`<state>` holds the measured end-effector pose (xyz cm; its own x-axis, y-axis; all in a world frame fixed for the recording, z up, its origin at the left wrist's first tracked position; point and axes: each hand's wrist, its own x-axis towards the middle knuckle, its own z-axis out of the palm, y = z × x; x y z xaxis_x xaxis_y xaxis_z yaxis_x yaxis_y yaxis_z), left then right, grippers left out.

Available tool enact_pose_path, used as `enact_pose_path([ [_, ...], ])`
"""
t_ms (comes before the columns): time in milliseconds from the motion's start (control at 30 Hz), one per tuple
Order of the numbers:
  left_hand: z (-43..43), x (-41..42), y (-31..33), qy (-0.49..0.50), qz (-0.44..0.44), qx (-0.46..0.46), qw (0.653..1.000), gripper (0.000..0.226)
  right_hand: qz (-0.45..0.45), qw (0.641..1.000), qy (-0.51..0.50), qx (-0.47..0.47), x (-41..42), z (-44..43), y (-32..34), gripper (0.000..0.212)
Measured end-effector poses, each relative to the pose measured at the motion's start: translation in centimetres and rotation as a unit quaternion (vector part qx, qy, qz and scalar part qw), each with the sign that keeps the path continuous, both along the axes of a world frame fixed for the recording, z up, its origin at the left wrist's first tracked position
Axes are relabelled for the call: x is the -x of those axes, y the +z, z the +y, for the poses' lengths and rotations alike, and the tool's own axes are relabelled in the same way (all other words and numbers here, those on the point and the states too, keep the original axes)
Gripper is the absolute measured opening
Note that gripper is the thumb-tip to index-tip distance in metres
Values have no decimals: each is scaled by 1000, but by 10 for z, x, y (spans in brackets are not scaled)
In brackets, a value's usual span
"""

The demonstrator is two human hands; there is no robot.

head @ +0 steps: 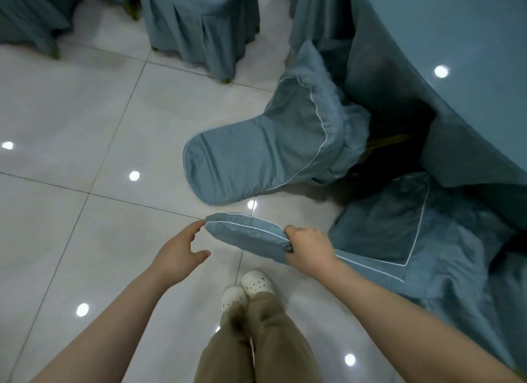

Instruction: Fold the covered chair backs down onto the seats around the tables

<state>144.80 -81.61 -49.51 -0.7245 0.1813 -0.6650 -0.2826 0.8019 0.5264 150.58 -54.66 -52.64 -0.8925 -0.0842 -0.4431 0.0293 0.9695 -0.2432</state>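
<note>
- Beside the cloth-draped counter, lower right: nearest covered chair back, its top edge out over the tiled floor.
- Right hand: fingers curled round that back's edge, gripping it.
- Left hand: fingers spread and relaxed at the back's tip, holding nothing; contact unclear.
- Second covered chair back: just beyond, apart from both hands.

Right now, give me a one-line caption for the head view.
Right hand grips the covered chair back, left hand open at its tip, beside a draped table.

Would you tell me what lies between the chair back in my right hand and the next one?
Head view: only bare floor tile lies between the held chair back and the next chair back.
</note>
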Motion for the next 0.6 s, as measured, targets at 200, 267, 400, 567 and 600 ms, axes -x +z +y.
enact_pose_path([
  [200,1,23,52,-41,93,-4,995,84,47,999,-17,3,3,-8,76,16],
  [267,1,33,69,-57,118,-13,991,86,60,998,-26,11,0,-12,98,18],
  [400,8,51,106,-166,153,-3,974,75,98,993,-51,32,-11,-17,143,20],
  [567,19,67,149,-260,239,36,935,38,150,981,-112,55,-29,-17,184,18],
  [600,21,67,156,-267,264,50,925,37,158,978,-124,56,-33,-17,189,17],
])
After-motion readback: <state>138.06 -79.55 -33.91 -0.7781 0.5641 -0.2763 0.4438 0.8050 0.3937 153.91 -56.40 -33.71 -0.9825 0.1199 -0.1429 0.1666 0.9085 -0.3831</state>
